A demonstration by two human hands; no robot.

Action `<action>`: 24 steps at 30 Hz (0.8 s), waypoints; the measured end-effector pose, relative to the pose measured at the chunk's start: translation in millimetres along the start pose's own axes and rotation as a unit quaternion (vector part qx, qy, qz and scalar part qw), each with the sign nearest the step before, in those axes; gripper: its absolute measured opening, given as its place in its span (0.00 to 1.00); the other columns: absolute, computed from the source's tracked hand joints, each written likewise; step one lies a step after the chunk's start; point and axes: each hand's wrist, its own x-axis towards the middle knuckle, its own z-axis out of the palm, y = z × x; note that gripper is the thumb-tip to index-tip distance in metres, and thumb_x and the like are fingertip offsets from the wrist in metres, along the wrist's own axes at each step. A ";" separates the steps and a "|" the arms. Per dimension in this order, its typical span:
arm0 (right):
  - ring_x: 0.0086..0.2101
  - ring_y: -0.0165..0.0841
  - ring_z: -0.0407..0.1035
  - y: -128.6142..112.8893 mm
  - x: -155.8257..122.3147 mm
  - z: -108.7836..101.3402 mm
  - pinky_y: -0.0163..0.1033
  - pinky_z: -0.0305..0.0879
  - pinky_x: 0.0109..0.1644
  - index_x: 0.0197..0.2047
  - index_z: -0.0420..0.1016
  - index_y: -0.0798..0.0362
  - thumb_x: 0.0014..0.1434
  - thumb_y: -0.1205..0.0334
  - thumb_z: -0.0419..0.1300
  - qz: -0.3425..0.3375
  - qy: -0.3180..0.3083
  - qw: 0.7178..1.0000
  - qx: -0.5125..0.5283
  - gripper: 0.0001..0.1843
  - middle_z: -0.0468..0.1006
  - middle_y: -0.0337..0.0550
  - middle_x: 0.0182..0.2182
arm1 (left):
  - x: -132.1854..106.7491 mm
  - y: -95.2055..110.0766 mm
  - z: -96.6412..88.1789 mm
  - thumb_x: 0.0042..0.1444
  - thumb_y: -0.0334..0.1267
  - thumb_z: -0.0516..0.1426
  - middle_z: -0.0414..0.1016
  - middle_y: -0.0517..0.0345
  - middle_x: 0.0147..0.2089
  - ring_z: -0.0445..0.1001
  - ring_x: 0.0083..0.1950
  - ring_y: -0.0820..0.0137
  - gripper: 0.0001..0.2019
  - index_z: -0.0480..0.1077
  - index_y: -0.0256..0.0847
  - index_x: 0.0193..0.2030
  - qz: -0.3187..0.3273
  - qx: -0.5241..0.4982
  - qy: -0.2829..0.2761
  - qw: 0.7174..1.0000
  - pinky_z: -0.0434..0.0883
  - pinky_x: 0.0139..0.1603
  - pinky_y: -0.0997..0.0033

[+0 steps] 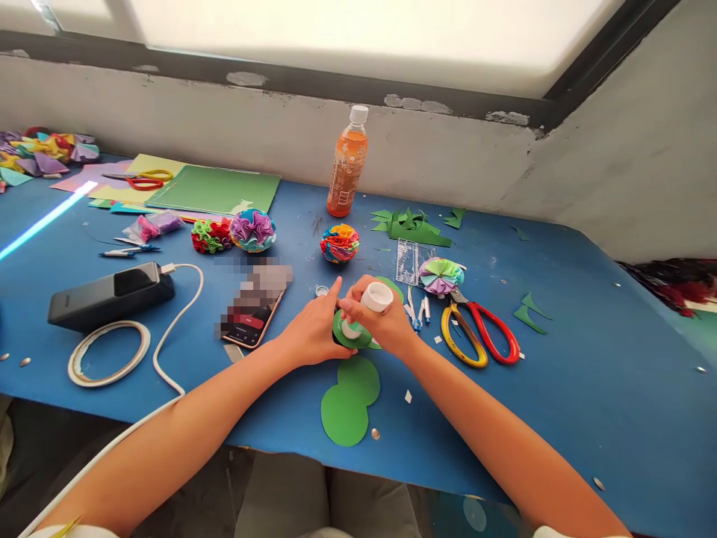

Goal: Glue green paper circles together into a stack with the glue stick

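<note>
Left hand (314, 336) just left of red-and-yellow scissors (479, 332), fingers curled on green paper disc (340, 326), index finger stretched out. Right hand (386, 325) between it and scissors, fingers closed round white round tub (376, 297), pressed to disc. Hands touching. Green double-circle cutout (347, 403) flat on blue table (588, 388), left of scissors and nearer table edge. Orange bottle (347, 164) upright, well beyond scissors, to their left.

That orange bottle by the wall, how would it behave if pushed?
The bottle stands tall and narrow, so a push near its cap would probably tip it. It looks nearly full, so likely fairly heavy. Once down, its round body may roll.
</note>
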 end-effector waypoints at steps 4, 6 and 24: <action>0.20 0.25 0.55 -1.6 -1.8 -3.1 0.33 0.55 0.24 0.22 0.61 0.52 0.50 0.56 0.62 -0.027 -0.028 0.998 -0.054 0.15 0.62 0.32 0.18 | 0.4 1.2 -1.5 0.38 0.43 0.64 0.63 0.40 0.57 0.60 0.59 0.48 0.52 0.40 0.34 0.66 -0.007 0.019 -0.022 1.000 0.62 0.55 0.50; 0.20 0.25 0.56 -0.7 -2.3 -3.5 0.33 0.56 0.23 0.22 0.61 0.52 0.51 0.55 0.62 -0.010 -0.050 0.998 -0.026 0.15 0.62 0.32 0.18 | 0.2 2.4 -2.2 0.38 0.43 0.63 0.65 0.41 0.55 0.61 0.59 0.49 0.53 0.37 0.33 0.67 -0.007 0.018 -0.021 1.000 0.62 0.55 0.52; 0.26 0.32 0.71 27.3 -31.4 -32.8 0.34 0.68 0.26 0.29 0.74 0.49 0.51 0.45 0.60 0.128 0.165 0.975 0.076 0.15 0.76 0.40 0.26 | 2.4 -1.8 0.0 0.41 0.46 0.61 0.67 0.42 0.52 0.68 0.50 0.51 0.53 0.31 0.33 0.67 0.028 0.060 -0.011 0.998 0.65 0.49 0.54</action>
